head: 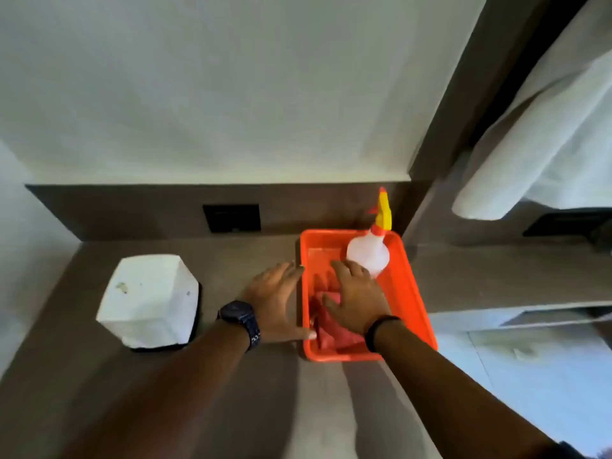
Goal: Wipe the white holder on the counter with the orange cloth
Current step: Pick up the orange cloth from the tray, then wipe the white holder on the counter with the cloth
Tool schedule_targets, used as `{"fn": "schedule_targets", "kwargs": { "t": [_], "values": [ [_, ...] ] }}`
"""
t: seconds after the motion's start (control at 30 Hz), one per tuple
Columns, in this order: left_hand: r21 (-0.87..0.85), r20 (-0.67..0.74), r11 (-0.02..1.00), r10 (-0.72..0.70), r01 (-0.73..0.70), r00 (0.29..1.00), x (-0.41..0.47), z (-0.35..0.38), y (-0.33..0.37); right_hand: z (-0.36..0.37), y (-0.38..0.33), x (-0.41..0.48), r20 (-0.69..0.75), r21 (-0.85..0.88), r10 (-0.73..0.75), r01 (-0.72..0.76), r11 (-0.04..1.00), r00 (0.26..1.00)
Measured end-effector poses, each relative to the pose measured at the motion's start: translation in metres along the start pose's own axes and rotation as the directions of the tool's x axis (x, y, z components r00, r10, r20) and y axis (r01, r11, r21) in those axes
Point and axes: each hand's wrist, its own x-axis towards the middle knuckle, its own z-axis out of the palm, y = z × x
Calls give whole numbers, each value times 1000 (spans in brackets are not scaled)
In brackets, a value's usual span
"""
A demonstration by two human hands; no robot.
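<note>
The white holder (149, 298), a boxy block with a dark base, stands on the brown counter (231, 376) at the left. The orange cloth (326, 336) lies crumpled inside an orange tray (414, 293) to the right of centre. My right hand (359, 298) is spread flat over the cloth inside the tray, fingers apart, and hides part of it. My left hand (276, 301), with a dark watch on the wrist, rests open on the counter against the tray's left wall, thumb at the rim.
A clear spray bottle (369, 255) with a yellow and red nozzle stands in the tray's far right corner. A black socket plate (231, 218) sits in the backsplash. White towels (543, 144) hang at the right above a lower ledge.
</note>
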Motion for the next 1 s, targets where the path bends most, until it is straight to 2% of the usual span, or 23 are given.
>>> {"fn": "schedule_targets", "kwargs": {
  "t": [0.07,0.13,0.17,0.4,0.57,0.6,0.67,0.7,0.77,0.8,0.83,0.9,0.93,1.0],
  "values": [
    [19,105,998,57,-59,993,7,28,-5,28,14,-1,125,-88,33,-22,996,992],
    [32,170,999,32,-38,985,10,54,-10,53,28,-6,229,-159,57,-20,987,972],
    [21,188,999,26,-31,982,13,64,-12,63,33,-5,238,-176,59,-17,984,970],
    [10,155,997,73,-76,985,17,86,-19,83,37,3,219,-176,100,-61,982,971],
    [9,125,998,68,-70,990,17,87,-19,83,35,10,109,-160,161,-142,977,981],
    [19,119,997,73,-76,990,17,85,-18,81,34,11,90,-114,186,-176,978,978],
    [28,105,996,83,-86,991,16,71,-20,72,26,15,11,120,263,-262,958,965],
    [19,85,996,88,-89,993,16,60,-24,66,20,17,-61,273,293,-267,924,954],
    [-5,-4,995,95,-95,996,11,24,-39,53,-7,26,-259,514,319,-149,845,912],
    [-9,-61,996,91,-91,994,8,3,-51,48,-27,31,-328,639,349,-66,766,878],
    [-7,-121,997,80,-81,989,3,-20,-65,47,-49,36,-331,775,393,10,632,858],
    [25,-202,999,48,-43,978,-11,-61,-97,55,-92,42,-185,965,425,82,249,886],
    [44,-203,999,14,-5,979,-20,-79,-112,65,-111,44,-90,993,397,52,105,913],
    [77,-129,991,-96,107,987,-39,-106,-141,92,-141,44,58,997,312,-69,23,948]
  ]
}}
